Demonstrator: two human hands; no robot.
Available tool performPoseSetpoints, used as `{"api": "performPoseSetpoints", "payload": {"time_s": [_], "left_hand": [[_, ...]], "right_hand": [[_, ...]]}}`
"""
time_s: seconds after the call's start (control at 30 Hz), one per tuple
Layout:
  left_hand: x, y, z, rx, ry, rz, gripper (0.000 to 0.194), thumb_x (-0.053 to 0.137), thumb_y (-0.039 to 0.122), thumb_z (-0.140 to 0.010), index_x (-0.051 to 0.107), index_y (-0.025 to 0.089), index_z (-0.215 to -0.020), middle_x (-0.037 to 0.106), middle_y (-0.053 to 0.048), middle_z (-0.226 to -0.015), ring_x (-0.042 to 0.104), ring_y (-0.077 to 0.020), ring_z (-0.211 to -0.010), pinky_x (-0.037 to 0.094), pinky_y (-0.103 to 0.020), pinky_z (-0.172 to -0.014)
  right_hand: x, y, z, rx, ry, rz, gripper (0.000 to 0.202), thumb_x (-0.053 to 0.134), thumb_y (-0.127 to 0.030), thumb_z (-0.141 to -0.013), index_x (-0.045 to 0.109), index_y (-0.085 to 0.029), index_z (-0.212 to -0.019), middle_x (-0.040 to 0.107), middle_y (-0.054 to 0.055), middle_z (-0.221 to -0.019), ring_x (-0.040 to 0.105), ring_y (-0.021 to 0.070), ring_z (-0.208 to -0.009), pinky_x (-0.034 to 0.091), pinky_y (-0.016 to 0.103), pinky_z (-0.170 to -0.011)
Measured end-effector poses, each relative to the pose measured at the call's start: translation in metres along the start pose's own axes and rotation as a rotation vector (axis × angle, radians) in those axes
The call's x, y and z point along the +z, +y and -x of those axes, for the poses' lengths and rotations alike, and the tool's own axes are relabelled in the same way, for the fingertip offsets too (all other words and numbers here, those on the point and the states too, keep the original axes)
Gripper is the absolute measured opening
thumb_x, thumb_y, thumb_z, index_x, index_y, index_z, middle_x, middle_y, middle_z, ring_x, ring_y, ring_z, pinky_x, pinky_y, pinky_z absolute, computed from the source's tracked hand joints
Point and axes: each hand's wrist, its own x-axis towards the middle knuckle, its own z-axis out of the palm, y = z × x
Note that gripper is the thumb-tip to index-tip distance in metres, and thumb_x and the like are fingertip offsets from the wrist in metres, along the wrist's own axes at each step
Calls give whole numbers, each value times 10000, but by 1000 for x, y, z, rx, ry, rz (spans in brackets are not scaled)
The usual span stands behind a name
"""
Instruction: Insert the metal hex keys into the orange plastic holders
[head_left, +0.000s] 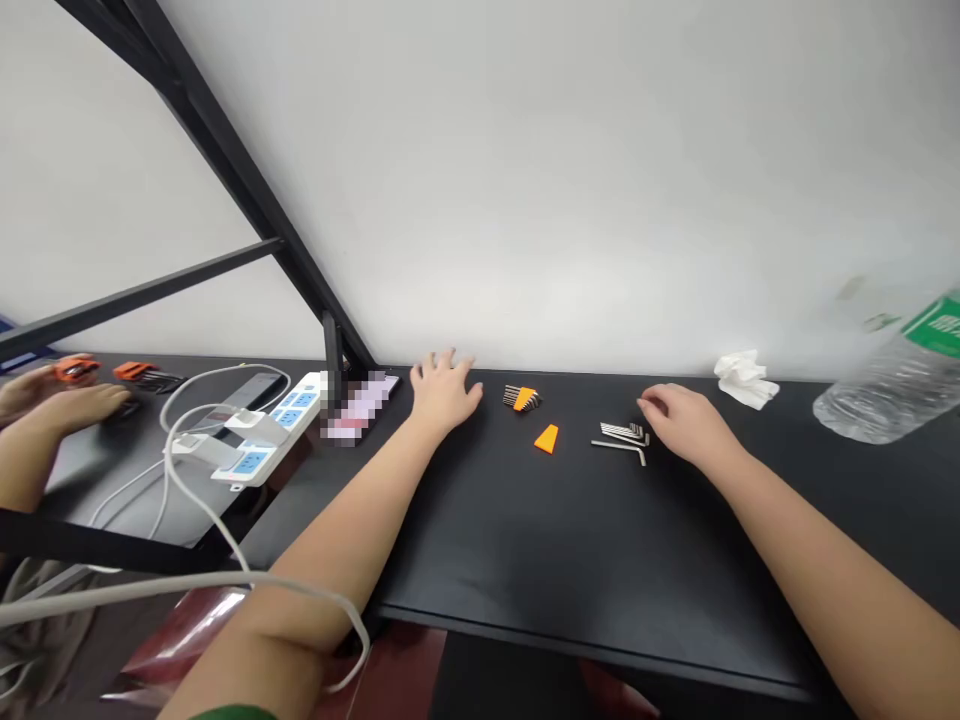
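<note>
My left hand [444,393] lies on the black table with its fingers spread and nothing in it. To its right is an orange holder with hex keys [523,399], and a separate orange piece [547,438] lies a little nearer to me. Several loose silver hex keys [624,434] lie side by side, with one longer key [619,446] just in front of them. My right hand [679,420] rests close to their right end, its fingers curled together; whether anything is between them is hidden.
A crumpled white tissue [745,379] and a clear plastic bottle [892,385] stand to the right. On the left are a phone [364,408], a white power strip [279,430] with cables, a black metal frame [247,185] and another person's hands [82,405].
</note>
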Motion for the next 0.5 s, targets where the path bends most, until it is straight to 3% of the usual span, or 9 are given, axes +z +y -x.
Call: {"api": "performPoseSetpoints", "payload": {"time_s": [0.07,0.17,0.3,0.4,0.5], "left_hand": [[6,-21,-8,-156,-108,-72,702,619,568,-857,513,277,-1487,343,-165,-1633,225,-564,-1468,205,-758,-1116],[12,-47,-16,-335,-186,-114,789,587,642,-847,421,316,-1545,286,-161,-1656,170,-594,-1476,168,-759,-1122],[7,-64,-19,-453,-256,-91,778,535,661,-871,390,334,-1561,316,-212,-1614,438,-555,-1339,253,-746,-1074],[1,-60,-17,-394,-34,-114,708,534,601,-901,434,310,-1540,353,-214,-1584,438,-526,-1337,281,-720,-1073],[0,-49,-16,-218,199,-55,567,538,458,-934,528,265,-1467,443,-184,-1514,468,-439,-1322,388,-595,-1058]], "right_hand": [[2,1,0,0,-10,2,264,486,-370,-973,701,-219,-995,712,62,-1042,656,223,-929,462,336,-804],[6,3,1,-24,-14,31,269,494,-381,-964,693,-219,-1045,704,65,-1076,663,216,-922,471,330,-807],[7,3,2,-17,-20,57,291,491,-408,-967,678,-231,-1103,692,66,-1143,673,214,-924,481,332,-804],[5,0,3,3,-25,74,306,467,-417,-978,666,-239,-1127,682,60,-1171,671,217,-942,477,336,-799],[1,-4,4,25,-48,92,338,452,-471,-985,663,-237,-1108,666,63,-1178,663,221,-951,466,335,-782]]}}
